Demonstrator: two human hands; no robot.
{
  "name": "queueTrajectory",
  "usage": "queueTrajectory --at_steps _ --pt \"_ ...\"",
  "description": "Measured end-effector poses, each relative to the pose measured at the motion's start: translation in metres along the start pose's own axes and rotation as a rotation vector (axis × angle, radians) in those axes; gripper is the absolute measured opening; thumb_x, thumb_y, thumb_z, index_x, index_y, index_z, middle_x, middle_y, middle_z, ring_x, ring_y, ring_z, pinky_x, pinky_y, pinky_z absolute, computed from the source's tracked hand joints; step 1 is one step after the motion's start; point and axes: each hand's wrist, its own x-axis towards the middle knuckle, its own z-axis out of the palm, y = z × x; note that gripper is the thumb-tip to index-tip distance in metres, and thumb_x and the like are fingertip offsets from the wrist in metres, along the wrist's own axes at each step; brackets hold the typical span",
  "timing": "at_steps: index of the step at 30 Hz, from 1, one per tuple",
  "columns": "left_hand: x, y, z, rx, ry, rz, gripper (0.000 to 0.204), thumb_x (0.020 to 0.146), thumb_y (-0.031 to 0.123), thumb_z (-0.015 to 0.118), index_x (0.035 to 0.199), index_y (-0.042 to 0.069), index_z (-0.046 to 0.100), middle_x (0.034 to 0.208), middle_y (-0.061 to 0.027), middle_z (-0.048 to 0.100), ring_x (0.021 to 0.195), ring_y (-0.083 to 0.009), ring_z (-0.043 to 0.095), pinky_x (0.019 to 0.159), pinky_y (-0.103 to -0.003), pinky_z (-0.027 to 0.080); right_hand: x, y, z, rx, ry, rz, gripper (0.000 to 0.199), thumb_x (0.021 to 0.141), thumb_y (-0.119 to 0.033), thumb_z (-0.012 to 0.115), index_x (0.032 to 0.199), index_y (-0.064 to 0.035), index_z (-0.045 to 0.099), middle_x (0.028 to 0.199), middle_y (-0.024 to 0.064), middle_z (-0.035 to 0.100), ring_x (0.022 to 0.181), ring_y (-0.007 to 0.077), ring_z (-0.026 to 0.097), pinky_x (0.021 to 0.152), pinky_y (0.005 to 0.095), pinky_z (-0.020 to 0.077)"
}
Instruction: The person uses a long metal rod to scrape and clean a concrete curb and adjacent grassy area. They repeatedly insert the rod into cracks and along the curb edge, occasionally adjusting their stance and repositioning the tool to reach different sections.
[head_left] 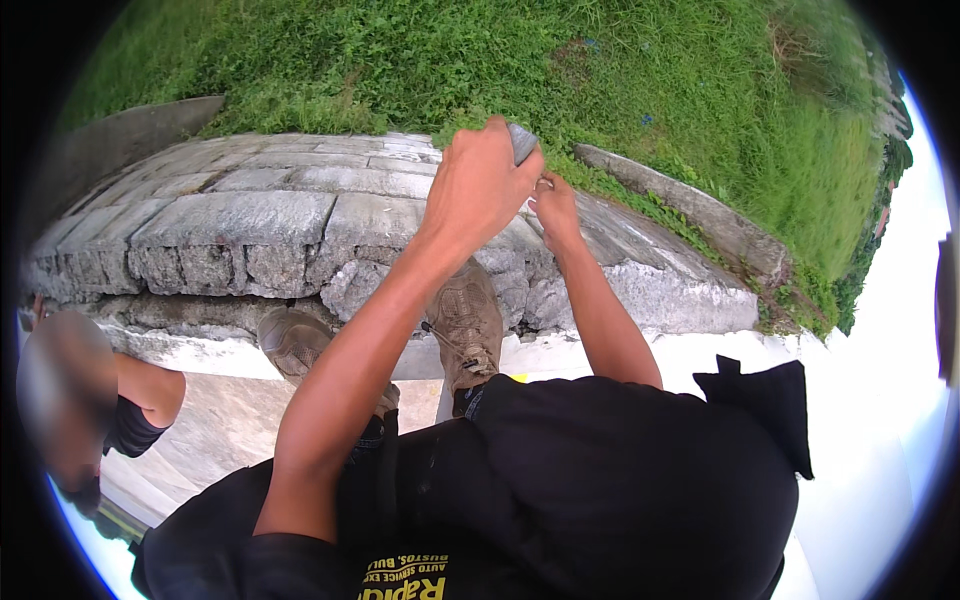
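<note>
Out in front of me, above the cracked concrete blocks, my left hand (pixel 478 185) is closed round a small grey wedge-shaped piece (pixel 522 143); whether it is stone or something else I cannot tell. Close beside it, slightly lower and to the right, my right hand (pixel 556 212) has its fingers pinched together. What lies in that pinch, if anything, is too small to make out. Beneath my forearms, a brown laced shoe (pixel 467 312) rests on the broken edge of the blocks, with the other shoe (pixel 292 338) to its left.
Long rows of weathered concrete blocks (pixel 235 218) run across, with gaps and crumbled edges. Green grass (pixel 400 60) grows beyond. A low concrete ledge (pixel 690 205) slants along the right, and a grey wall (pixel 130 135) stands far left. Another person's arm (pixel 148 388) shows at the left.
</note>
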Motion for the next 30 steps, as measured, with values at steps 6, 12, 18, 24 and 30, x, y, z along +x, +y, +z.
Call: queueTrajectory --at_steps 6,12,18,24,30 --pt "-0.043 -0.072 0.103 -0.261 0.074 -0.463 0.056 0.099 0.039 0.073 0.117 -0.014 0.066 0.099 -0.0259 0.078 0.092 -0.0334 0.078 0.082 -0.046 0.058 -0.061 -0.027 0.020 0.409 -0.230 0.342 0.052 0.105 -0.043 0.069 0.120 0.0062 0.067 0.091 0.0085 0.068 0.084 0.0198 0.065 0.075 0.0358 0.0505" --pt "-0.053 -0.073 0.131 -0.593 -0.003 -0.601 0.062 0.112 0.050 0.057 0.128 -0.009 0.064 0.110 -0.0192 0.072 0.096 -0.0256 0.067 0.084 -0.041 0.054 -0.108 -0.094 -0.008 0.023 -0.225 0.323 0.061 0.106 -0.056 0.065 0.109 0.0043 0.074 0.096 0.0105 0.073 0.087 0.0188 0.065 0.078 0.0366 0.0510" --pt "-0.029 -0.047 0.076 -0.736 -0.655 -0.647 0.068 0.115 0.051 0.044 0.142 -0.010 0.059 0.130 -0.0284 0.071 0.121 -0.0347 0.072 0.099 -0.043 0.057 -0.085 -0.084 -0.064 -0.168 -0.461 0.190 0.062 0.101 -0.065 0.068 0.102 -0.0034 0.073 0.089 0.0044 0.070 0.077 0.0121 0.061 0.071 0.0301 0.0481" --pt "0.040 -0.074 -0.047 0.021 -0.463 -0.002 0.062 0.111 0.047 0.052 0.144 -0.004 0.063 0.133 -0.0219 0.072 0.116 -0.0335 0.074 0.102 -0.047 0.055 -0.037 -0.069 -0.098 -0.927 -0.047 -0.019 0.048 0.085 -0.041 0.081 0.105 0.0028 0.078 0.094 0.0224 0.079 0.089 0.0367 0.077 0.082 0.0469 0.0572" --pt "-0.009 -0.019 -0.268 1.030 -0.194 0.285 0.046 0.115 0.040 0.049 0.144 0.008 0.063 0.143 -0.0184 0.068 0.132 -0.0376 0.064 0.112 -0.051 0.049 0.006 -0.069 -0.122 -0.963 0.210 -0.066 0.046 0.083 -0.037 0.075 0.109 0.0007 0.080 0.105 0.0293 0.078 0.102 0.0442 0.077 0.092 0.0495 0.0579"
